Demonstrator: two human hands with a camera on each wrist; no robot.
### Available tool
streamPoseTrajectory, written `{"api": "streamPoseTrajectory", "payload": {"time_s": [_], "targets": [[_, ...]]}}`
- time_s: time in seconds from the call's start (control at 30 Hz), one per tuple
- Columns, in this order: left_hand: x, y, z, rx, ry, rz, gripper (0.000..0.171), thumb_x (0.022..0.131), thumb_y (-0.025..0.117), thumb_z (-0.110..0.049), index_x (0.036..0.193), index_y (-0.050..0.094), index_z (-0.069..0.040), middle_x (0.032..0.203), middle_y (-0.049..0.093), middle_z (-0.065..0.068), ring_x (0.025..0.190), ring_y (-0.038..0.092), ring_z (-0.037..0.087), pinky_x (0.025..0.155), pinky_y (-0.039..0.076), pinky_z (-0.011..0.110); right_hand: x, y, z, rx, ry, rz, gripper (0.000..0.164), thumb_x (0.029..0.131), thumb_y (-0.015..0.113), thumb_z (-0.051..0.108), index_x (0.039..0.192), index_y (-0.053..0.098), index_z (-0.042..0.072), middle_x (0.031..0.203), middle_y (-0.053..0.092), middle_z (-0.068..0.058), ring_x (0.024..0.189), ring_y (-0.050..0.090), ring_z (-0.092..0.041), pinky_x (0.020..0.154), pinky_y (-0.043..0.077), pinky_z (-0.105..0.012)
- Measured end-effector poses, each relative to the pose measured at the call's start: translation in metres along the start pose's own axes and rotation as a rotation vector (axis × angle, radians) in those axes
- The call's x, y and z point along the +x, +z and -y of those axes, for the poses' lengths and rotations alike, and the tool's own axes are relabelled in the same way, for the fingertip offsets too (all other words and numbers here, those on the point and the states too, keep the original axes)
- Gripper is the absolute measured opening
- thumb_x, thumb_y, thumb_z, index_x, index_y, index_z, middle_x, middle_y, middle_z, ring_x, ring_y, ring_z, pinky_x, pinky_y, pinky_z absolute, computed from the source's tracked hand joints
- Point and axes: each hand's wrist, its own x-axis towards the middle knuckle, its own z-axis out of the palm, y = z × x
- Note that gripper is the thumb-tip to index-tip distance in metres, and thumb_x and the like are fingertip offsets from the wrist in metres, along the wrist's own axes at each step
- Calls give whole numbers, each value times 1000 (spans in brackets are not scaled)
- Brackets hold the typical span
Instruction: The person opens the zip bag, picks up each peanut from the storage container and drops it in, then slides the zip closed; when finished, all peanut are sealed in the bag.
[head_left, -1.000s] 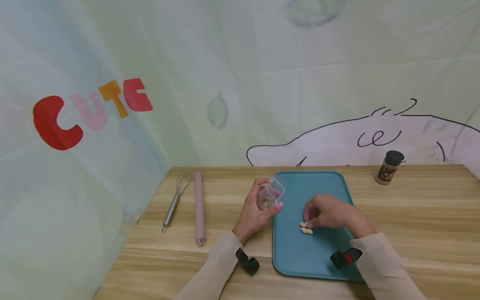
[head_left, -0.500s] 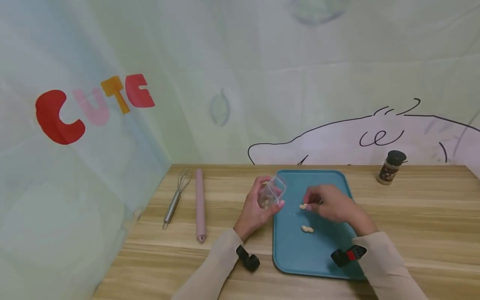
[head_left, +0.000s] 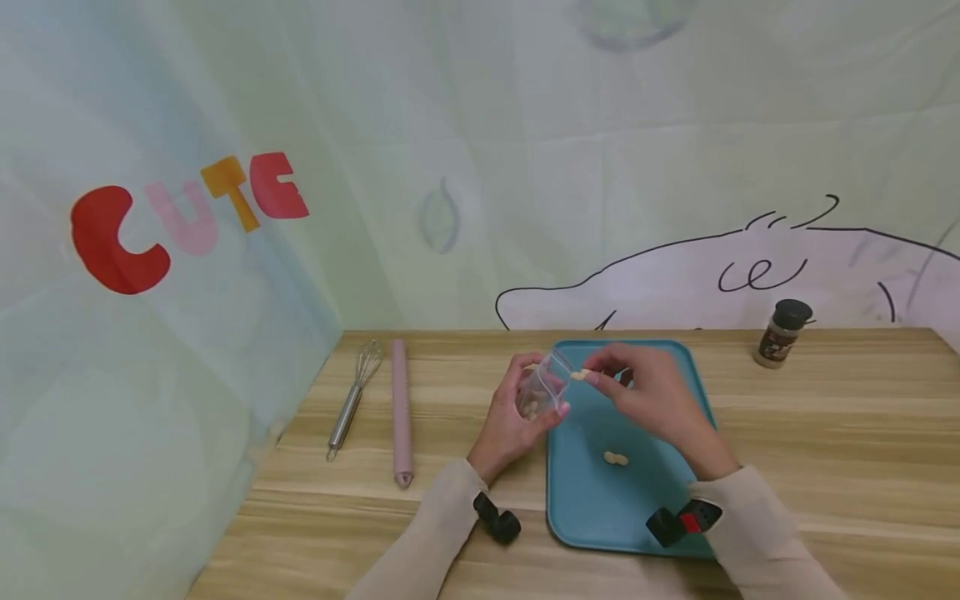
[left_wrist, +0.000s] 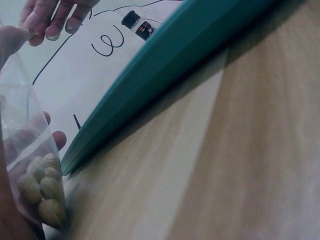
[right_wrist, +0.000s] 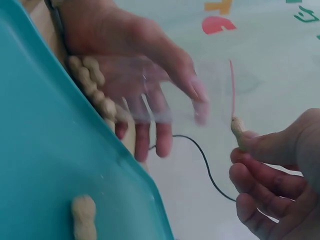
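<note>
My left hand (head_left: 512, 422) grips a clear zip bag (head_left: 542, 385) from around its sides, its mouth open toward the right. Several peanuts (left_wrist: 44, 187) lie at the bottom of the bag, as the left wrist view shows. Between thumb and fingers, my right hand (head_left: 647, 390) pinches one peanut (right_wrist: 238, 131) right at the bag's mouth. Another peanut (head_left: 616, 458) rests on the blue tray (head_left: 592, 517), below the right hand.
A whisk (head_left: 353, 402) and a pink rolling pin-like rod (head_left: 402, 412) lie on the wooden table (head_left: 315, 508) at left. A black-capped spice jar (head_left: 782, 334) stands at the back right, near the patterned curtain (head_left: 420, 167).
My right hand has lifted one of two peanuts from the tray and carried it up and left to the bag's mouth. The left hand has stayed almost still with the bag.
</note>
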Motion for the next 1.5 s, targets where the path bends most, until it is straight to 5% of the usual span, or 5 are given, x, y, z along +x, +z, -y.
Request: {"api": "streamPoseTrajectory", "payload": {"time_s": [0.3,0.6,1.0,1.2,1.5], "targets": [[0,0,-1,13,-25,2,69,93,80,-45,148,42,-26,136,74,9,129,68,25,120,44,62,-2,12,12,44,-36,-119,14,100,75,12,112,79,7,102,81,-7,83,66,-15,73,55,-25],[0,0,-1,40,-21,-4,70,92,79,-51,147,43,-27,135,71,9,125,67,24,117,45,62,-2,18,15,59,-75,-84,18,98,77,11,116,79,6,104,81,-7,82,67,-14,72,57,-24],[0,0,-1,27,-24,3,65,93,79,-40,146,43,-28,132,74,6,126,67,23,118,45,59,-2,13,10,89,-61,-63,19,103,70,9,121,74,4,98,78,-10,75,66,-14,66,56,-25],[1,0,-2,41,-28,-3,66,92,79,-39,147,43,-28,132,73,5,126,66,21,118,44,57,-1,6,2,91,-9,-5,11,106,66,10,114,73,6,91,74,-13,70,62,-14,59,51,-25],[0,1,0,45,-37,-10,66,92,80,-35,147,44,-27,132,73,6,125,67,22,118,44,58,0,-9,-17,42,24,203,6,101,69,8,100,75,6,86,71,-3,69,58,-13,62,49,-25]]}}
